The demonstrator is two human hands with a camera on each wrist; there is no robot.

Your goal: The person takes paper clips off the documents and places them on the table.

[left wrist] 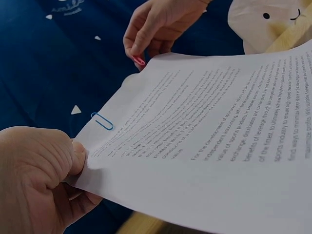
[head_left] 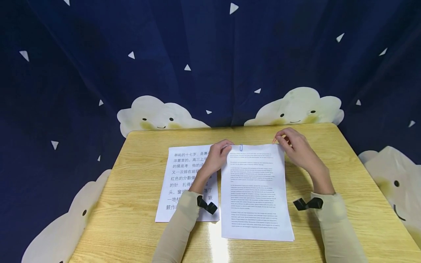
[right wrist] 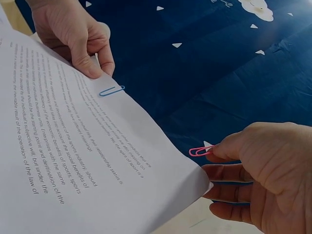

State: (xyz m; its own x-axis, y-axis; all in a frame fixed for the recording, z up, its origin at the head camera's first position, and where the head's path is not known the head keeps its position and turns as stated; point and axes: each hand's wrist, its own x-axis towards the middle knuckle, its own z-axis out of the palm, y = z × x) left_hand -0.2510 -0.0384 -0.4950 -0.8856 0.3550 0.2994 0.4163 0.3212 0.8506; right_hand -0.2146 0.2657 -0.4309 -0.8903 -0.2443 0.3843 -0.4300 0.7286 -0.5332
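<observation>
A stack of printed sheets (head_left: 254, 190) has its top edge raised toward the far side of the table. My left hand (head_left: 217, 155) pinches its top left corner, thumb over the print. A blue paper clip (left wrist: 103, 121) sits on the top edge, nearer the left hand. Between thumb and forefinger my right hand (right wrist: 273, 170) pinches a pink paper clip (right wrist: 200, 150), held just off the edge near the top right corner. The other right fingers (right wrist: 229, 191) reach behind that corner.
Left of the stack, sheets with large Chinese characters (head_left: 174, 182) lie on the wooden table (head_left: 131, 204), partly under my left forearm. A dark blue curtain (head_left: 210, 54) with white triangles and clouds hangs behind the table's far edge.
</observation>
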